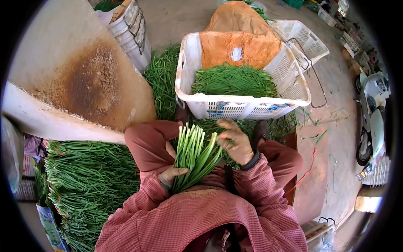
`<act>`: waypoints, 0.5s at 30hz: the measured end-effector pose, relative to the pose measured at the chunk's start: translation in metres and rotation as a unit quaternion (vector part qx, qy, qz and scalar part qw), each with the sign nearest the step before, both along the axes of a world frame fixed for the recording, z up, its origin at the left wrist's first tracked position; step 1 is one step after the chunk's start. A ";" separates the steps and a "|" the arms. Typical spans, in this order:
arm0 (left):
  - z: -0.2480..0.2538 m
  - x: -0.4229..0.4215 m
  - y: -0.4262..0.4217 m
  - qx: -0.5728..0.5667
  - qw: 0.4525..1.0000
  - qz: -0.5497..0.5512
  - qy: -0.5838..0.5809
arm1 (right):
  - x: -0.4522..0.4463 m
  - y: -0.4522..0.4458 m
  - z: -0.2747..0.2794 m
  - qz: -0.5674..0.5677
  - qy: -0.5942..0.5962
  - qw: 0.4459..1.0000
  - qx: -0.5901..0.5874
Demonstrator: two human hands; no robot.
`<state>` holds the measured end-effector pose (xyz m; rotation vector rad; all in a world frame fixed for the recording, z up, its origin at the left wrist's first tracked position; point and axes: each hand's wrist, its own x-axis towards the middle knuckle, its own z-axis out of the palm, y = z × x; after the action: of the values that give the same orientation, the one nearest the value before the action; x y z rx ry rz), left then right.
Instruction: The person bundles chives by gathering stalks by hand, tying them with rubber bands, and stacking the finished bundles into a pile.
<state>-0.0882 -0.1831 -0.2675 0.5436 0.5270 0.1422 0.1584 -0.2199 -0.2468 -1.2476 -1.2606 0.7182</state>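
Bunch of green stalks (194,158) held in closed left hand (171,174), apparently to keep pale ends (192,133) together; right hand (237,145) beside those ends, fingers (228,125) loosely spread, contact unclear.

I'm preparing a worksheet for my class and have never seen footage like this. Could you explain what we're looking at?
There is no machine here: these are a person's own hands. The single picture comes from a camera worn on the head, looking forward and down, so the sleeves and knees show too.

The left hand holds a bunch of green stalks, pale ends pointing away from the body. The right hand is raised beside those ends, its fingers parted; whether it touches them is hard to tell.

Ahead stands a white crate with more greens inside and an orange cloth over its far side. Stacked greens lie to the left; a brown board lies to the right.
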 end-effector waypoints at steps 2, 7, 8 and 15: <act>0.000 0.002 0.000 0.011 1.000 -0.006 -0.010 | 0.034 0.007 -0.006 -0.111 -0.026 0.991 0.075; 0.000 -0.001 0.000 0.024 0.999 0.017 0.020 | 0.142 -0.021 0.042 -0.392 0.334 0.848 0.124; -0.002 -0.001 -0.001 0.022 0.999 0.020 0.022 | 0.136 -0.039 0.060 -0.243 0.217 0.937 0.122; 0.009 0.017 -0.013 0.177 0.970 0.146 0.085 | -0.045 -0.027 0.011 0.190 0.094 0.924 -0.319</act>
<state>-0.0709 -0.1956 -0.2587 0.8291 0.7551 0.4807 0.1136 -0.2470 -0.2362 -1.4093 -1.1539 1.5891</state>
